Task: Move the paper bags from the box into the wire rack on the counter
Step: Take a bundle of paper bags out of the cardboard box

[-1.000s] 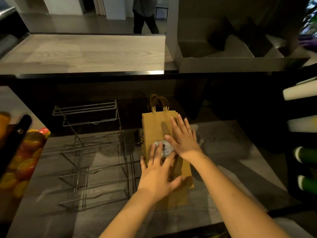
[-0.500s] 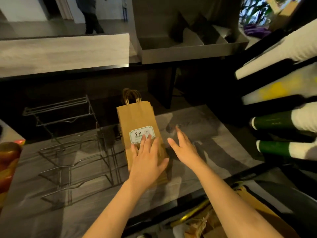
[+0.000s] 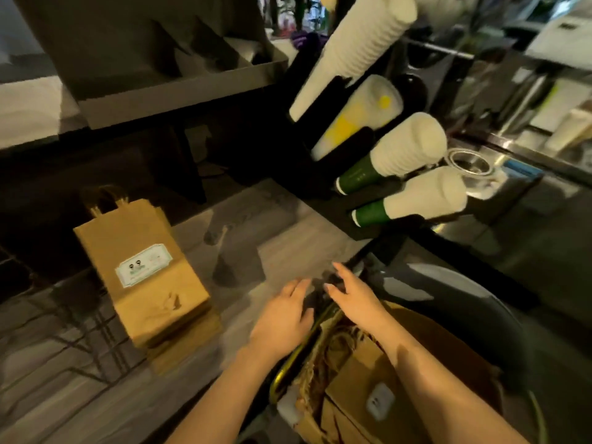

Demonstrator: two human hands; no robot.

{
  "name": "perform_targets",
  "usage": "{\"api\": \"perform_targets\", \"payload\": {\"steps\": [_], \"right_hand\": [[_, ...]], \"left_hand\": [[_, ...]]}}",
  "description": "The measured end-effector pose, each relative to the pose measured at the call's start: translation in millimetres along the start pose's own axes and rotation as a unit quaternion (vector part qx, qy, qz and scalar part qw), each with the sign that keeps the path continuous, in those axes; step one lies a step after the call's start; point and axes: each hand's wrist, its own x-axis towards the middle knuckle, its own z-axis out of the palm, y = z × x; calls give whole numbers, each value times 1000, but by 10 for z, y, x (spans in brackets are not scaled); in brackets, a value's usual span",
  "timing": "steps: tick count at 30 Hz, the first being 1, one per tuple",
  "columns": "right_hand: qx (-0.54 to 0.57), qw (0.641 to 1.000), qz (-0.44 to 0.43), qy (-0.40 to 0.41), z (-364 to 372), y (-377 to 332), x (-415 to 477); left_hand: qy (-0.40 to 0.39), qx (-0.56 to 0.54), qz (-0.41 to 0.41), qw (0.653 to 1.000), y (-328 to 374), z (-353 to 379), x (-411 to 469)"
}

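Paper bags (image 3: 144,274) lie stacked on the tabletop (image 3: 288,238) just beside the wire rack (image 3: 96,341), released by both hands a moment ago. Left hand (image 3: 282,318) and right hand (image 3: 355,299), grip slack and empty, head for the box (image 3: 448,344), likely for more.

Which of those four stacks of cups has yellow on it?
The second stack from the top, pale with yellow patches. The top stack is plain white; the third stack and the bottom stack are white and green.
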Motion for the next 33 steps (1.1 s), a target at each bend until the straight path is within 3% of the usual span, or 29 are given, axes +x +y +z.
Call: {"api": "perform_targets", "payload": {"steps": [9, 17, 23, 33], "right_hand": [[100, 982, 136, 81, -372, 1292, -721], [142, 945, 293, 41, -50, 2504, -1009], [115, 931, 347, -17, 170, 3224, -739], [-14, 945, 320, -58, 465, 4018, 0]], "left_hand": [[-195, -109, -57, 973, 462, 930, 198], [-257, -134, -216, 932, 397, 1772, 96], [-246, -239, -361, 867, 242, 2488, 133], [-179, -330, -490, 787, 70, 3480, 206]]}}
